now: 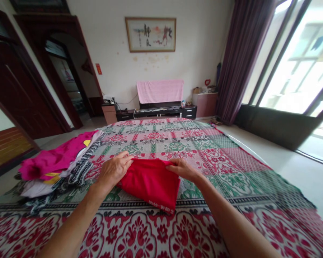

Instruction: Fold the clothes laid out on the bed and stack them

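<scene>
A folded red cloth (152, 181) with white lettering near its lower corner lies in front of me on a flower-patterned blanket (161, 229). My left hand (117, 167) is closed on its upper left corner, fingers together over the edge. At the upper right corner, my right hand (182, 168) pinches the fabric between thumb and fingers. The far edge runs fairly straight between both hands, while the near part slants down to the right. Whether the cloth is a garment or something else, I cannot tell.
To the left sits a pile of folded clothes with a bright pink garment (59, 154) on top. Beyond the blanket's far edge, a pink towel (160, 91) hangs over a screen on a low black cabinet (189, 112). A purple curtain (242, 61) and glass doors stand right.
</scene>
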`<state>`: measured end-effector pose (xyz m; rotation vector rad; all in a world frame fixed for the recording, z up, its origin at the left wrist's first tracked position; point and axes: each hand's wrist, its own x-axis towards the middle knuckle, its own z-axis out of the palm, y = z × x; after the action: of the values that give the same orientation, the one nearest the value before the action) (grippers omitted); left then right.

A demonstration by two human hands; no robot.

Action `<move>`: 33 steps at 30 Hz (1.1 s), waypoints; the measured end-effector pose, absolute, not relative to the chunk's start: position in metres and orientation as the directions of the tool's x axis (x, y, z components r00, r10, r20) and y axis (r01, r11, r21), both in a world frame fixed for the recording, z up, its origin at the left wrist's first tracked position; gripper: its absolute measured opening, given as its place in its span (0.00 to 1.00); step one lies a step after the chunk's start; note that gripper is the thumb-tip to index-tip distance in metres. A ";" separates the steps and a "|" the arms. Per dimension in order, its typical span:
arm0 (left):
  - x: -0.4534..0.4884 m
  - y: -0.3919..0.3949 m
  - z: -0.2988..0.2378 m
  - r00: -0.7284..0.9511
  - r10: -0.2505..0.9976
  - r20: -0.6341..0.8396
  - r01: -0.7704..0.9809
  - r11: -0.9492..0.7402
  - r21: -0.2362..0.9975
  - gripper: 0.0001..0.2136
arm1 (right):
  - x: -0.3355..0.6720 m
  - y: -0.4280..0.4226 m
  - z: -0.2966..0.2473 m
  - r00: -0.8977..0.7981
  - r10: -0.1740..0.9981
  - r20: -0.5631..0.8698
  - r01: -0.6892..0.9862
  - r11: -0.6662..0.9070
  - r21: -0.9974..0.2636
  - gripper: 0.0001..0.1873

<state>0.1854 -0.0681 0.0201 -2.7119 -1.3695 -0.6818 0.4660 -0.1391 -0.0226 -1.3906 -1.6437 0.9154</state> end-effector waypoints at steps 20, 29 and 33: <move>0.224 -0.109 0.018 0.760 0.627 0.172 0.393 -0.654 0.647 0.10 | 0.437 -0.166 0.028 -0.348 0.929 0.124 0.046 0.149 -0.988 0.12; 0.227 -0.111 0.015 0.770 0.623 0.138 0.394 -0.634 0.665 0.19 | 0.436 -0.153 0.008 -0.290 0.896 0.336 0.155 0.390 -0.908 0.09; 0.227 -0.107 0.012 0.745 0.649 0.154 0.425 -0.640 0.640 0.16 | 0.434 -0.152 0.006 -0.349 0.872 0.344 0.174 0.421 -0.890 0.09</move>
<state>0.2269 -0.1072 0.0118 -3.4727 -1.1880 -0.7396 0.4337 -0.1523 0.0056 -0.9028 -1.7860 0.9860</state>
